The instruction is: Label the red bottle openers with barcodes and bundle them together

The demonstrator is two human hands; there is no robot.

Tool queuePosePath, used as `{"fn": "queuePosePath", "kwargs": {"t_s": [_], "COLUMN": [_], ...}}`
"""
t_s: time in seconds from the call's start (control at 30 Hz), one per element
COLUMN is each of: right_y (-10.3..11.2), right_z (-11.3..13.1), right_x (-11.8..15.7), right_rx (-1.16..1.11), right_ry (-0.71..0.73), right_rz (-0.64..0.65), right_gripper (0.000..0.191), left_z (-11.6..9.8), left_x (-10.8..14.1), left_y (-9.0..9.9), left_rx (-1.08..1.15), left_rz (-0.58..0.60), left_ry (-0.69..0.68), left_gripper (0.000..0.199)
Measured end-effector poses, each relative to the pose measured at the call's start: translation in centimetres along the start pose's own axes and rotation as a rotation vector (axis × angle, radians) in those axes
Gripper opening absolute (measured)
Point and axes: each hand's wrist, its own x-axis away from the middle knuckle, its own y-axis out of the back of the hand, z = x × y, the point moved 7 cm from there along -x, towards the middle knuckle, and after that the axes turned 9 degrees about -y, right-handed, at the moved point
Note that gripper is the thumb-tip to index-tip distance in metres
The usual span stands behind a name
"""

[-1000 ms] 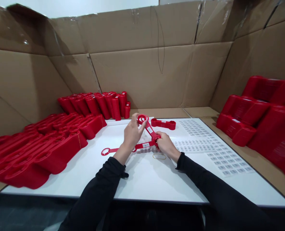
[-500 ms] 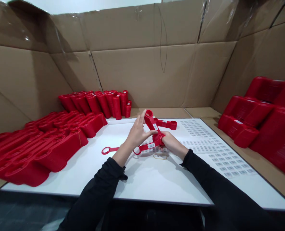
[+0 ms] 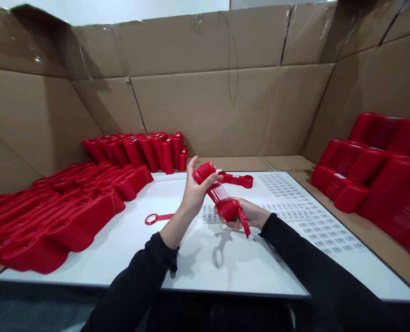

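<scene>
Above the middle of the white table, both hands grip a stack of red plastic ring-ended strips (image 3: 221, 195), turned edge-on so that its many layers show. My left hand (image 3: 195, 191) is closed on the stack's upper end, thumb across the near side. My right hand (image 3: 248, 213) wraps round the lower end, where one strip (image 3: 245, 224) sticks out at an angle, pointing down toward me. Beside my left wrist, a single flat red strip (image 3: 159, 217) with a ring end lies on the table. Behind the hands rests a small red stack (image 3: 237, 180) with a white label.
Many red stacks (image 3: 66, 216) cover the table's left side, and others stand upright (image 3: 145, 150) at the back. Red bundles (image 3: 350, 166) are piled at right. Sheets of barcode labels (image 3: 305, 212) and a rubber band (image 3: 227, 228) lie on the white table (image 3: 121, 258). Cardboard walls (image 3: 191, 106) enclose it.
The held stack has been turned from its labelled face to its layered edge. The strip that was fanned out toward the left now points down at the right.
</scene>
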Motion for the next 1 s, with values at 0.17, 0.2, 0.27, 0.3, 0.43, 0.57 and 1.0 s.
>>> {"fn": "queuePosePath", "kwargs": {"t_s": [0.17, 0.2, 0.27, 0.3, 0.43, 0.57, 1.0], "right_y": [-1.3, -1.4, -1.7, -2.1, -3.6, -3.6, 3.0], "right_z": [-0.9, -1.1, -1.5, -1.7, -2.0, -0.8, 3.8], "right_x": [0.3, 0.2, 0.2, 0.2, 0.2, 0.1, 3.6], "right_rx": [-0.123, -0.164, -0.202, -0.192, -0.124, 0.011, 0.514], "right_ry": [-0.046, -0.03, -0.012, -0.018, -0.03, 0.035, 0.264], "right_rz": [0.009, 0.009, 0.054, 0.104, 0.271, 0.19, -0.315], "right_gripper": [0.029, 0.03, 0.032, 0.033, 0.03, 0.022, 0.011], "left_z": [-1.5, -2.0, -3.0, -3.5, -4.7, -4.8, -3.7], "left_x": [0.5, 0.6, 0.8, 0.9, 1.3, 1.2, 1.2], "left_y": [0.1, 0.1, 0.2, 0.1, -0.2, -0.4, -0.5], "left_rx": [-0.136, -0.158, -0.212, -0.239, -0.272, -0.226, -0.63], "left_rz": [-0.101, -0.12, -0.15, -0.158, -0.154, -0.071, 0.285], "left_ry": [-0.042, -0.054, -0.071, -0.078, -0.103, -0.138, -0.561], "left_gripper": [0.049, 0.045, 0.039, 0.037, 0.034, 0.037, 0.048]}}
